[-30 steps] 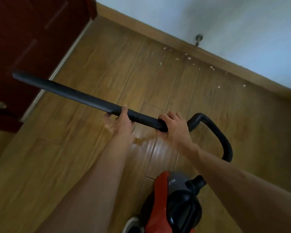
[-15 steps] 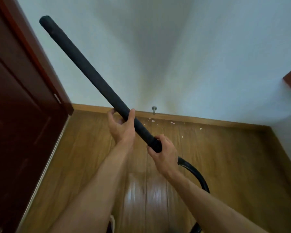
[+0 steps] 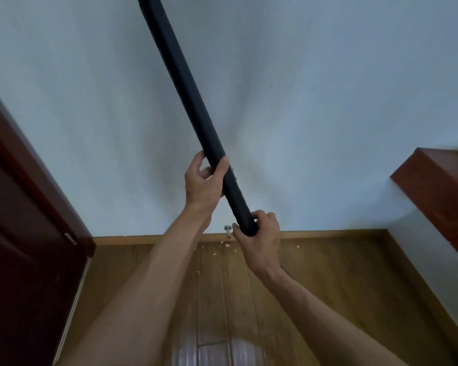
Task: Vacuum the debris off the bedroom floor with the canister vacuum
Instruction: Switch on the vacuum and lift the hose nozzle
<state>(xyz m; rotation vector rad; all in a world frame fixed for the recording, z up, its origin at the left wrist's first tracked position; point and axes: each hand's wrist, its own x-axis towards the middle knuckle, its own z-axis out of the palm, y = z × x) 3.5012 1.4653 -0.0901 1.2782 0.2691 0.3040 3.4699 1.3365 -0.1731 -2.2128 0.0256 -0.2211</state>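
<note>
**Head view: wand raised, both hands on it**

I see the left hand (image 3: pixel 202 184) and right hand (image 3: pixel 259 237) wrapped around the black vacuum wand (image 3: pixel 188 99), angled up-left. Pale debris (image 3: pixel 224 247), probably crumbs, lies by the far baseboard (image 3: pixel 328 233).

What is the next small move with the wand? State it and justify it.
Probably tip the black wand down toward the debris by the baseboard. Both hands, left and right, grip its lower end while it points up along the wall, away from the floor.

I see the black vacuum tube (image 3: pixel 185 93) tilted steeply up past the top edge; pale debris (image 3: pixel 224 245) lies scattered on the floor (image 3: pixel 341 286) along the baseboard.
</note>
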